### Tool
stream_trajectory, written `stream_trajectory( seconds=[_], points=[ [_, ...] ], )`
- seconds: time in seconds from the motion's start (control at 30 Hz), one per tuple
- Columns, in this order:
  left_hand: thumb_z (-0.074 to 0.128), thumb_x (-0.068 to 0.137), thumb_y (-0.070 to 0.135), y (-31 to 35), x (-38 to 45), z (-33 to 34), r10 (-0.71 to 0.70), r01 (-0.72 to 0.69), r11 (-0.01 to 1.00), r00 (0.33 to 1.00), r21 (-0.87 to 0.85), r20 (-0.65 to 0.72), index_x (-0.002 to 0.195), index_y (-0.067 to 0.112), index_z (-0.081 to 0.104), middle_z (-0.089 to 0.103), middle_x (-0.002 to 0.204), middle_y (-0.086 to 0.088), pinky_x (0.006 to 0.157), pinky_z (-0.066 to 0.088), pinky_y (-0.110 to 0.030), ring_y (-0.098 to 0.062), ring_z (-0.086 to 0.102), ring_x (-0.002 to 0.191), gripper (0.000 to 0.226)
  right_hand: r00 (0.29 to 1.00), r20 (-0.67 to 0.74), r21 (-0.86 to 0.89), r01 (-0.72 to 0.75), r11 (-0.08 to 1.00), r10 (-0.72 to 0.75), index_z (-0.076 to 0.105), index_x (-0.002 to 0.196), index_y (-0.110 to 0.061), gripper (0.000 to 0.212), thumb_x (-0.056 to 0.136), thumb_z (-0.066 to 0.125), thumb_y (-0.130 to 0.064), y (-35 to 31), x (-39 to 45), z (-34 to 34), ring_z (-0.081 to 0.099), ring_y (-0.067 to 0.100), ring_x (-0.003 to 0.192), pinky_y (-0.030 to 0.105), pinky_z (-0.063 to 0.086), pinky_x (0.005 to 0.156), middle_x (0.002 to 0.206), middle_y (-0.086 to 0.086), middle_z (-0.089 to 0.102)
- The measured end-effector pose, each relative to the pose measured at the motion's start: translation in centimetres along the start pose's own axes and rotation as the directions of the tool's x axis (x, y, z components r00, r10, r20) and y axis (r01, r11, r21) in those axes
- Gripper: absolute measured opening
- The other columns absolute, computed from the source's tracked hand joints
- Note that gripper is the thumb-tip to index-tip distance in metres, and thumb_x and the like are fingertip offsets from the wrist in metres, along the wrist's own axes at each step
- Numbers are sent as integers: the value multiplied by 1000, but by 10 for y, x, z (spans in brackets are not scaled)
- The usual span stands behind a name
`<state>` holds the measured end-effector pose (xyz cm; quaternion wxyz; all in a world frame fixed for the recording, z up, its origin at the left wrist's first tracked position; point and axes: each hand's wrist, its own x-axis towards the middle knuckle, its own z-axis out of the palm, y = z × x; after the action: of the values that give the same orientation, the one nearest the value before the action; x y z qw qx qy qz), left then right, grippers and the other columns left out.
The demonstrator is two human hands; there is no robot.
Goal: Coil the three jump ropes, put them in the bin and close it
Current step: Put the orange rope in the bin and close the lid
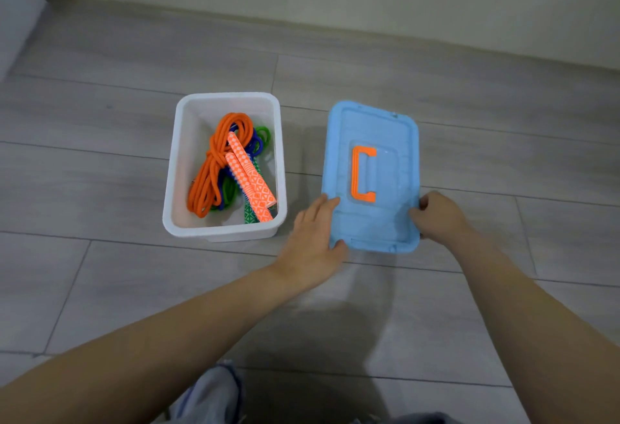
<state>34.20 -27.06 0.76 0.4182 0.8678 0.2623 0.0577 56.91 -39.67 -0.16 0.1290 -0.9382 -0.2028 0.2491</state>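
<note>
A white bin [174, 168] stands open on the floor. Inside it lie three coiled jump ropes: an orange rope [214, 168] on top, a blue rope [250, 141] and a green rope [263, 133] beneath, with patterned handles pointing to the near right corner. To the right of the bin lies the blue lid [375, 141] with an orange handle [362, 173]. My left hand [312, 242] holds the lid's near left corner, fingers along its edge and thumb on top. My right hand [439, 215] grips the lid's near right edge.
Grey plank floor runs all around. A pale wall with a baseboard [335, 24] lies beyond the bin. A white panel [13, 21] stands at the far left. My knees in grey cloth [214, 396] show at the bottom.
</note>
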Motion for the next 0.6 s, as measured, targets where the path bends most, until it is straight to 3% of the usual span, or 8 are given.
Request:
stream_trajectory(
  seconds=[0.1,0.23,0.37,0.53,0.6],
  points=[
    [53,80,32,-3,8,-29,86,-84,996,976,15,-199,134,7,46,44,141,-13,109,33,-40,-29,42,129,60,998,-25,81,64,995,-62,58,78,-6,16,80,54,-21,-36,-3,-14,70,27,63,40,59,67,72,12,69],
    [64,80,25,-31,15,-87,-20,10,1000,891,-24,-453,126,8,50,50,122,-11,95,45,-46,-29,53,109,51,980,55,130,185,974,-193,57,64,-10,18,80,53,-19,-110,-18,-13,72,27,61,39,61,63,69,12,70],
    [61,78,11,-74,1,-132,-99,170,982,835,82,-542,125,10,52,50,122,-13,94,43,-43,-33,52,105,48,942,171,156,264,952,-289,56,60,-15,25,83,48,-12,-177,-46,10,72,28,63,35,61,63,64,5,68],
    [56,79,1,-112,-32,-146,-192,275,960,787,54,-587,124,8,52,49,122,-14,90,44,-41,-33,51,102,46,910,214,147,330,933,-356,51,61,-17,23,83,48,-11,-215,-65,40,72,32,70,35,59,65,83,15,72],
    [56,81,2,-122,-44,-144,-209,296,954,774,50,-598,125,7,51,50,123,-13,91,42,-41,-31,49,104,45,911,219,137,327,935,-350,58,73,-11,14,84,50,-14,-220,-66,49,72,33,76,36,59,68,88,15,71]
  ],
)
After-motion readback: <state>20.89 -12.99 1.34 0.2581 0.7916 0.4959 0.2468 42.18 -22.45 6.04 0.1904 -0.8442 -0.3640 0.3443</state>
